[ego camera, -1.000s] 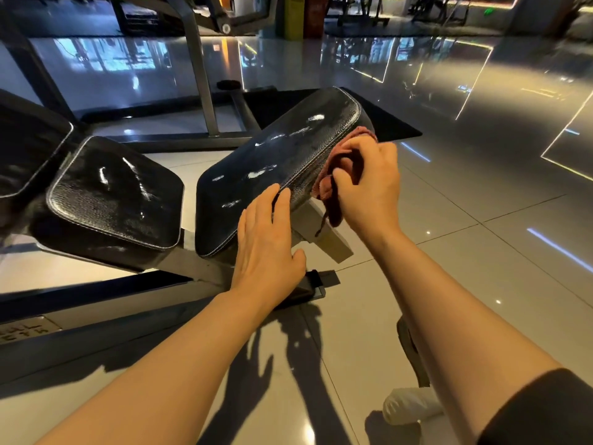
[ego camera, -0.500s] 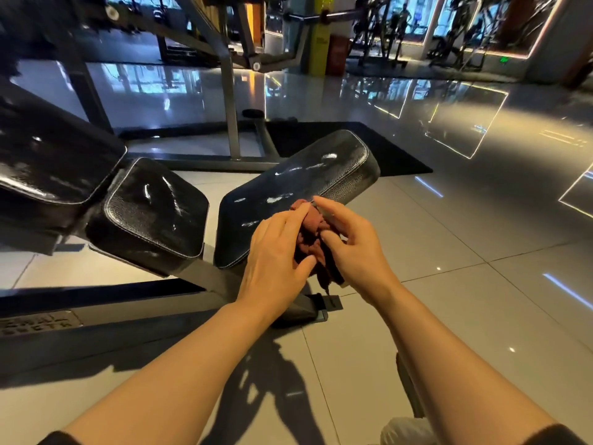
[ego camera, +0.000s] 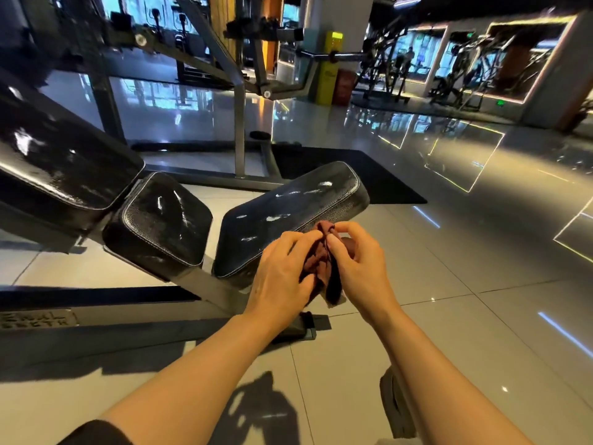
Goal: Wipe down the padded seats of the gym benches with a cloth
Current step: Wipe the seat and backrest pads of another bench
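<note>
A dark red cloth is bunched between both my hands, just in front of the near edge of a black padded bench pad. My left hand grips the cloth's left side with curled fingers. My right hand pinches its top fold between thumb and fingers. The pad tilts up to the right and shows pale streaks. To its left sit a smaller black seat pad and a large black back pad.
The bench's grey steel frame runs along the floor at the left. A machine upright and a black floor mat stand behind the pads. Glossy tiled floor spreads to the right. More gym machines line the far wall.
My right hand drew the cloth off the tilted pad's side and back toward me. My left hand left the pad's edge and took hold of the cloth. The camera view rose.
</note>
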A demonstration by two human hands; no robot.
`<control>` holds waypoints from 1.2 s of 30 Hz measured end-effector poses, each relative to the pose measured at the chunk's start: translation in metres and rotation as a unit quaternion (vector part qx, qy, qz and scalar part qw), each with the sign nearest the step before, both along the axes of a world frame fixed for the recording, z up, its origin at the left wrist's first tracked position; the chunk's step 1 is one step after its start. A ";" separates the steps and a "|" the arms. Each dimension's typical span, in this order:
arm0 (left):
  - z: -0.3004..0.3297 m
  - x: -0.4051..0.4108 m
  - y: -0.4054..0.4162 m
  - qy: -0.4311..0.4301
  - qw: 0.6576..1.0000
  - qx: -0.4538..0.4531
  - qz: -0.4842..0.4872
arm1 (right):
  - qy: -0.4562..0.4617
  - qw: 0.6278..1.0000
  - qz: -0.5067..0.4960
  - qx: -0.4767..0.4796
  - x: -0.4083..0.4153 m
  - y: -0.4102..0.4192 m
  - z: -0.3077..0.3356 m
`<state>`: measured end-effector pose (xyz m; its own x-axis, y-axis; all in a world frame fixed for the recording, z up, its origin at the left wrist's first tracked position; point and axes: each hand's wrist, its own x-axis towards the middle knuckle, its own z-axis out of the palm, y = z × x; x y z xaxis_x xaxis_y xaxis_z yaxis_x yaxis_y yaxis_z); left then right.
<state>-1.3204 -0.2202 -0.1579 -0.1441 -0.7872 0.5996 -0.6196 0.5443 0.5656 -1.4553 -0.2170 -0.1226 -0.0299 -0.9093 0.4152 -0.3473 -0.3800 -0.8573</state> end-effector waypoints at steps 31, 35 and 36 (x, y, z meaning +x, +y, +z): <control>-0.013 -0.029 -0.060 0.046 0.997 -0.011 0.055 | 0.171 0.936 -0.278 -0.130 -0.012 -0.085 0.003; -0.016 -0.033 -0.062 0.042 0.997 -0.010 0.062 | 0.106 0.937 -0.297 -0.151 -0.001 -0.093 -0.006; -0.016 -0.033 -0.062 0.043 0.997 -0.008 0.064 | 0.096 0.937 -0.299 -0.151 -0.001 -0.094 -0.006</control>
<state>-1.3534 -0.2822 -0.1736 0.0085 -0.7857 0.6186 -0.6345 0.4738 0.6106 -1.4563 -0.3110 -0.1285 -0.3949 -0.5935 0.7013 -0.7133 -0.2830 -0.6411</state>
